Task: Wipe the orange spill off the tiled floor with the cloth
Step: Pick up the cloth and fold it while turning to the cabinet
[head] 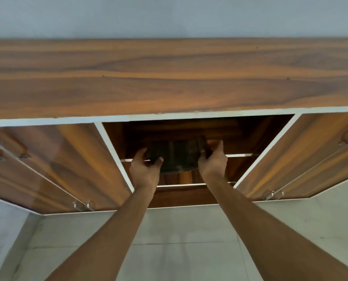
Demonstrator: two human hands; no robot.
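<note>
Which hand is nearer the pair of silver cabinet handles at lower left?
Left. The left hand grips the dark cloth nearer the silver handles; the right hand grips the cloth's far side.

The cabinet (169,78) stands against the wall (169,15), which lies behind it at 12 o'clock. The cabinet's top surface spans the full width of the view. Its open middle compartment (250,134) sits between two door panels: one door (67,159) at 9 o'clock, the other door (311,155) at 3 o'clock. Inside the compartment, a shelf edge (240,155) runs left to right. The cloth (177,155) is at the compartment opening, above the shelf edge, between the left hand (144,171) at its 9 o'clock side and the right hand (213,161) at its 3 o'clock side; both grip it. The tiled floor (179,250) lies before the cabinet at 6 o'clock.
</note>
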